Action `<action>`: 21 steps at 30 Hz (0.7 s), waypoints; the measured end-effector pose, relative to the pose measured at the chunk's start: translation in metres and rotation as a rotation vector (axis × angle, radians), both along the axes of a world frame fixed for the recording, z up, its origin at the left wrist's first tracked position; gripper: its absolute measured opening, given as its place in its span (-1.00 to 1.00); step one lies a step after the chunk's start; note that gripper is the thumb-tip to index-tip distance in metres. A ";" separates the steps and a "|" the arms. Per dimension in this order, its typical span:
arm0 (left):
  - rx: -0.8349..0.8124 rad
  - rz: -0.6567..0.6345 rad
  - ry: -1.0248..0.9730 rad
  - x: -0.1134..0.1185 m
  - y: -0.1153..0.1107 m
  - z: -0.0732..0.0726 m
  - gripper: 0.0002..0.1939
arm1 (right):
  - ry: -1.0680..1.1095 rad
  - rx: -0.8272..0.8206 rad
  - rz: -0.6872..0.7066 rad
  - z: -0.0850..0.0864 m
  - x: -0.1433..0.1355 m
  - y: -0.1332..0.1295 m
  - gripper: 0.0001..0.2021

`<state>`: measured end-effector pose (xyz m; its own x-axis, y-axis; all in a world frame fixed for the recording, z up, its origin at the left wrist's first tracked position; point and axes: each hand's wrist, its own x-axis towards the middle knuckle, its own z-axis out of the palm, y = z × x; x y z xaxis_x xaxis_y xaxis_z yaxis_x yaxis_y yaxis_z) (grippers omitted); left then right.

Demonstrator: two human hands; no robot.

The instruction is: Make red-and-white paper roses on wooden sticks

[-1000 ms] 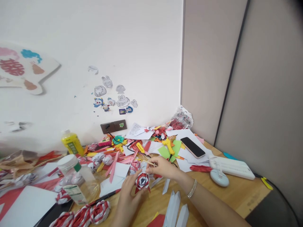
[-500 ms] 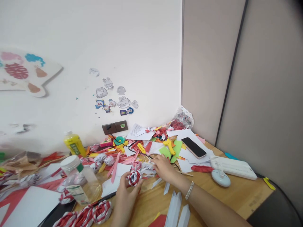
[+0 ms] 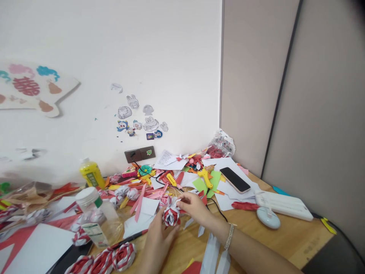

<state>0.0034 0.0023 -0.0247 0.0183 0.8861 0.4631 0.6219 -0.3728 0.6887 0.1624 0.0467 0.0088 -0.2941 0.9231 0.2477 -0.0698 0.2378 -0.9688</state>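
Paper flower (image 3: pixel 171 217), probably light and crushable, sits above the counter (image 3: pixel 293 236), gripped by the fingers of the left hand (image 3: pixel 157 234); the right hand (image 3: pixel 196 208) meets its upper edge (whether pinching, I cannot tell). Its lower sides look safest to hold.

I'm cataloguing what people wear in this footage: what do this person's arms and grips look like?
Both the left grip and right grip are ungloved, and no sleeve shows on either forearm. The right wrist wears a slim, silvery, glittering bracelet; the left shows none.
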 end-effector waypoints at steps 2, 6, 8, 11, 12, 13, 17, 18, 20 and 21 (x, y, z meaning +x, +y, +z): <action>-0.014 -0.003 0.003 0.000 0.000 -0.001 -0.50 | -0.018 0.020 0.003 0.004 0.003 -0.001 -0.84; -0.002 0.006 0.022 -0.004 0.001 -0.004 -0.53 | -0.136 0.167 -0.002 0.010 0.009 -0.002 -0.90; 0.026 0.017 0.031 -0.006 0.001 -0.006 -0.54 | -0.189 0.274 -0.013 0.011 0.011 -0.002 -0.91; 0.050 0.030 0.061 -0.008 0.002 -0.008 -0.54 | -0.215 0.364 -0.005 0.013 0.015 -0.003 -0.91; 0.056 0.032 0.071 -0.008 0.002 -0.008 -0.53 | -0.220 0.389 -0.003 0.014 0.016 -0.003 -0.91; 0.065 0.033 0.079 -0.008 0.002 -0.008 -0.53 | -0.230 0.421 -0.005 0.016 0.016 -0.004 -0.90; 0.111 0.026 0.100 -0.008 0.001 -0.005 -0.52 | -0.317 0.660 -0.004 0.022 0.017 -0.010 -0.86; 0.122 0.025 0.100 -0.007 0.000 -0.004 -0.52 | -0.347 0.740 0.003 0.023 0.017 -0.011 -0.85; 0.144 0.030 0.095 -0.006 -0.001 -0.001 -0.52 | -0.412 0.888 0.026 0.024 0.017 -0.014 -0.83; 0.150 0.030 0.091 -0.005 -0.001 0.000 -0.52 | -0.441 0.948 0.034 0.024 0.017 -0.015 -0.81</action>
